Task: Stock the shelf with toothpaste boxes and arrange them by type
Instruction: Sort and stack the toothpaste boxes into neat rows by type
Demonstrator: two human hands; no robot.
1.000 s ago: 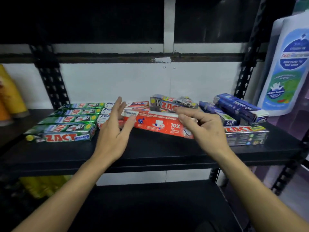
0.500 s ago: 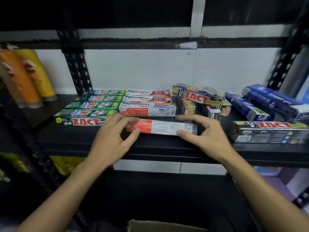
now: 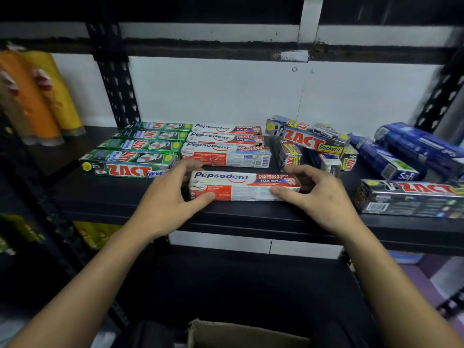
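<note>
Red-and-white cardboard Pepsodent box (image 3: 244,185) is lying near the front edge of the black shelf (image 3: 100,194), left grip (image 3: 165,199) and right grip (image 3: 316,197) each pinching an end; it is likely needing a push back against the Pepsodent row (image 3: 226,156)

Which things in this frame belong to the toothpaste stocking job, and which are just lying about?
Job: Pepsodent box gripped at its ends by left hand and right hand; Pepsodent row; green Zact Whitening boxes; silver Zact Smokers boxes; blue boxes; black shelf.
Lying about: orange and yellow packs at left; yellow packs on the lower shelf.
</note>
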